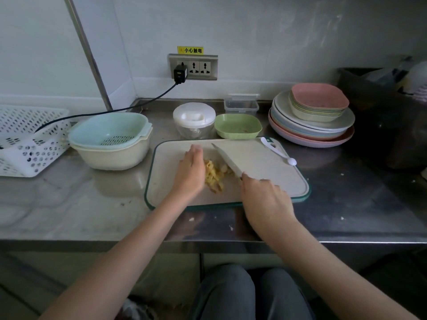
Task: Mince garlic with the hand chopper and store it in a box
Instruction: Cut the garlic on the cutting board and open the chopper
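A pile of yellowish cut pieces [215, 175] lies in the middle of the white cutting board [265, 179] with a green rim. My left hand [190, 172] stands flat on its edge against the pile's left side, fingers together and holding nothing. My right hand [263, 197] grips the handle of a white-bladed knife [227, 160], whose blade angles against the pile's right side. Behind the board stands the hand chopper [194, 120] with its white lid on and some pieces inside. A clear lidded box [241, 105] sits at the back by the wall.
A green dish [238, 125] holds scraps beside the chopper. A white spoon [278, 152] lies on the board's right corner. Stacked plates and bowls [312, 116] stand at the right, a blue colander in a cream bowl [111, 139] and a white basket [27, 139] at the left.
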`<state>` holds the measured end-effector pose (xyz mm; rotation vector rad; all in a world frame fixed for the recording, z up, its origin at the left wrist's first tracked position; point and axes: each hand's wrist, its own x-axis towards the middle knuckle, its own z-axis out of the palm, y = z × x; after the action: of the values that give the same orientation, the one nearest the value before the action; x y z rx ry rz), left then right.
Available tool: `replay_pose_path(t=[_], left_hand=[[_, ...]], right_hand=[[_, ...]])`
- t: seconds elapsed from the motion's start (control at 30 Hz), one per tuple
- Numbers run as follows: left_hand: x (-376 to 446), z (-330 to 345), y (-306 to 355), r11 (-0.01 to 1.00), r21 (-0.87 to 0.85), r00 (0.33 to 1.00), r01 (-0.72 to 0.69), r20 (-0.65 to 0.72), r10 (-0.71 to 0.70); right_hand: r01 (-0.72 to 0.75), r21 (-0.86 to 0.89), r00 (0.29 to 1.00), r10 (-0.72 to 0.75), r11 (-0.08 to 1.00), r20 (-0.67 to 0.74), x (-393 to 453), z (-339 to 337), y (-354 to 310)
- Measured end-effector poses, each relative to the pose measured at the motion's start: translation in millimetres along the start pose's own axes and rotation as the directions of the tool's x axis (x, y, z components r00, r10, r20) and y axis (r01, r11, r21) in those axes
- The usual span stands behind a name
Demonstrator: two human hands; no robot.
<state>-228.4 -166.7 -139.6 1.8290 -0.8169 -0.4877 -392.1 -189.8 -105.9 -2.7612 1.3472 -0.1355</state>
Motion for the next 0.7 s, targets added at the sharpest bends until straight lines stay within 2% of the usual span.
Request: replay_pose_path(t=[0.13,0.2,0.27,0.37,0.47,0.57,0.67,0.7], left_hand=[[1,2,-5,0.988,-0.155,1.0,-0.004,0.022,0.008],[4,-7,-5,0.975,-0.219,0.998,0.021,0.056,-0.008],[10,-19,-7,0.968,-0.252,1.0,0.006,0.019,-0.002],[20,-39,-2,0.986,-0.156,0.989,-0.055,-0.142,0.033],[40,-47,8,0.987,-0.148,0.974,-0.063,-0.225,0.029],[61,-44,19,0.999,-0.013,0.959,-0.046,-0.282,0.04],[81,-41,29,0.949,0.301,0.967,-0.093,-0.199,0.158],[91,-40,29,0.919,0.387,0.977,-0.072,-0.159,0.143]], right_hand=[[0.038,0.134,0.999,-0.037,0.99,-0.011,9,-3,-19],[0.02,0.196,0.997,-0.006,0.98,-0.071,16,-10,-2],[-0.006,0.21,0.988,0.038,0.978,-0.148,17,-19,25],[0.004,0.065,0.957,0.015,0.998,-0.289,17,-20,66],[0.053,-0.102,0.955,-0.08,0.993,-0.287,20,-7,85],[0.184,-0.179,0.93,-0.23,0.966,-0.287,24,9,93],[0.249,-0.177,0.883,-0.298,0.952,-0.362,25,16,96],[0.263,-0.187,0.878,-0.315,0.947,-0.359,26,17,98]])
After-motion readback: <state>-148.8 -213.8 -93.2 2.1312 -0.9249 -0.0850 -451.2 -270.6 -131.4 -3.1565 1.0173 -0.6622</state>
